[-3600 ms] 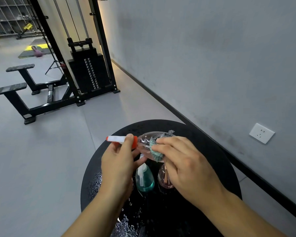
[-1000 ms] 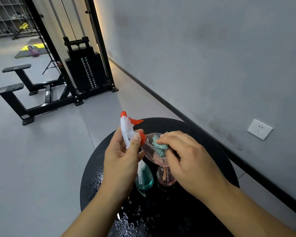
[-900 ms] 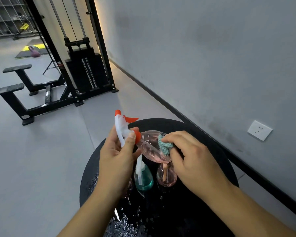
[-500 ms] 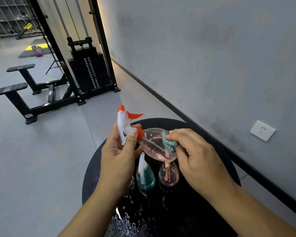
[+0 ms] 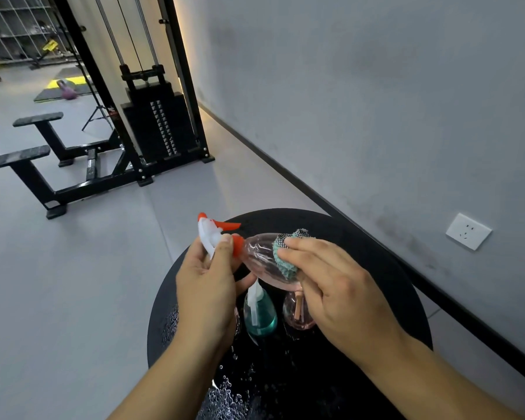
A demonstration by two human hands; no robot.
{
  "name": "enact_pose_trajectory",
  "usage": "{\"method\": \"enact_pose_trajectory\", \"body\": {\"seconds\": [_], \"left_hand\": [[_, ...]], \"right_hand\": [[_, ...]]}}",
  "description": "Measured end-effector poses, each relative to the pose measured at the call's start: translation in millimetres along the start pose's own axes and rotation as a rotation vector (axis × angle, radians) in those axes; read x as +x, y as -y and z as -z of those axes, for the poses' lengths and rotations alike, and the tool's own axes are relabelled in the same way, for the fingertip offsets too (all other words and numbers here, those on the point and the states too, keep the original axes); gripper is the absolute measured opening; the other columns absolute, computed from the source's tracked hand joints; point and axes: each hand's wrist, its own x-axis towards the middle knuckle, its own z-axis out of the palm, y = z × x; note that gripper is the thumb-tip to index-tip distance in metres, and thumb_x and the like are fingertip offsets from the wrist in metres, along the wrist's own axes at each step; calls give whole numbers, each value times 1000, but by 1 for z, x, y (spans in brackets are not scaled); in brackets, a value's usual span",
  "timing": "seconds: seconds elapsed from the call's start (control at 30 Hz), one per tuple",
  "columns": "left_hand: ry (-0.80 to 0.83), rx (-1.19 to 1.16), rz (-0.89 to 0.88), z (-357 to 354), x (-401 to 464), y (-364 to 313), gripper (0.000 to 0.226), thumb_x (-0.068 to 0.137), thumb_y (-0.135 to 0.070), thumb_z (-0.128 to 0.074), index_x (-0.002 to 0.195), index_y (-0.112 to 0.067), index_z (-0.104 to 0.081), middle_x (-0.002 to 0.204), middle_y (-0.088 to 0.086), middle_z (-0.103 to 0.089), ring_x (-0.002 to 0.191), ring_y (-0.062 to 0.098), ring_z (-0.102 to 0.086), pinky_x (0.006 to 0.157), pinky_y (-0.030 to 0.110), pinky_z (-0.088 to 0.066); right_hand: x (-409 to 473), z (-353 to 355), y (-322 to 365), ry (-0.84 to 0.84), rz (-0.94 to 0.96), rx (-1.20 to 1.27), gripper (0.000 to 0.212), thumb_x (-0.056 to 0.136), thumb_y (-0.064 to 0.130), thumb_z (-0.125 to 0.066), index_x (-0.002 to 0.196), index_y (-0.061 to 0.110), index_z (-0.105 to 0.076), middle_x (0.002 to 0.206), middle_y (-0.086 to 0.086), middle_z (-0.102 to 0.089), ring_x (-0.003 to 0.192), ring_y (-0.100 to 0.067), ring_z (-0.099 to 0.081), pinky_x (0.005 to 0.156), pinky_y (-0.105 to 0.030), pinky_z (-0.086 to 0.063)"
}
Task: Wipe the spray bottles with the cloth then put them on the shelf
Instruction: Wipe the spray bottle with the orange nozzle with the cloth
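Clearly light, rigid & wet-slick: clear pink plastic spray bottle (image 5: 262, 262), tilted above round black tabletop (image 5: 385, 268). Left hand (image 5: 208, 286) grips its neck, best hold; right hand (image 5: 340, 295) presses teal cloth (image 5: 284, 262) at 3 o'clock.

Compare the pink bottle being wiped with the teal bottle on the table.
The pink bottle is held tilted, nearly on its side, above the round black table by the left hand; the teal bottle stands upright on it. The pink bottle's sprayer is white with orange parts; the teal bottle's looks white. The right hand presses the cloth on the pink bottle only. Both are see-through spray bottles.
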Motion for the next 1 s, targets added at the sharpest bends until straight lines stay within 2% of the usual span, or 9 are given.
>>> {"method": "enact_pose_trajectory", "body": {"seconds": [0.1, 0.23, 0.37, 0.47, 0.63, 0.77, 1.0], "left_hand": [[-21, -23, 5, 0, 3, -5, 20, 107, -19, -64, 121, -8, -72, 115, 24, -76, 98, 28, -79, 77, 42, -68], [-36, -40, -10, 7, 10, -12, 20, 108, -23, -62, 122, -12, -73, 112, 17, -80, 107, 33, -79, 64, 31, -64], [23, -32, 0, 3, 4, -8, 19, 108, -17, -63, 122, -11, -73, 101, 11, -79, 92, 22, -79, 70, 34, -65], [68, -32, -3, 2, 5, -8, 20, 107, -15, -64, 124, -15, -74, 101, 10, -79, 92, 21, -79, 70, 33, -64], [74, -54, -31, 4, 9, -12, 23, 106, -16, -64, 128, -19, -73, 108, 9, -79, 102, 25, -79, 73, 35, -65], [105, -39, -16, 0, 5, -8, 21, 107, -16, -64, 123, -22, -75, 110, 12, -78, 99, 23, -78, 73, 36, -65], [67, -26, -53, 8, 11, -15, 28, 109, -21, -58, 134, -14, -69, 116, 9, -80, 105, 24, -79, 69, 31, -64]], "right_hand": [[0, 2, 1, 15, 25, 14, 44, 92, -5, -68, 130, 16, -71, 135, 6, -64, 130, -12, -57, 114, -27, -44], [-1, 6, -7, -34, -79, 59, 42, 93, -2, -66, 128, 21, -72, 135, 11, -64, 130, -4, -57, 111, -26, -45], [-3, 4, 1, -22, -46, 74, 41, 92, -5, -67, 125, 18, -73, 132, 10, -65, 129, -7, -57, 111, -32, -48], [-3, 7, -1, 7, -22, 78, 43, 92, -5, -67, 126, 20, -73, 133, 12, -65, 129, -7, -57, 109, -38, -50], [-1, 9, -4, -57, -83, 148, 42, 94, -6, -65, 123, 22, -74, 131, 15, -64, 128, -5, -58, 109, -28, -48], [-1, 9, 0, -54, -75, 157, 41, 94, -6, -65, 123, 22, -74, 129, 15, -65, 127, -6, -58, 108, -24, -48], [1, 12, -4, -123, -229, 299, 35, 95, 0, -69, 118, 26, -76, 123, 20, -68, 122, -2, -62, 100, -14, -49]]}}
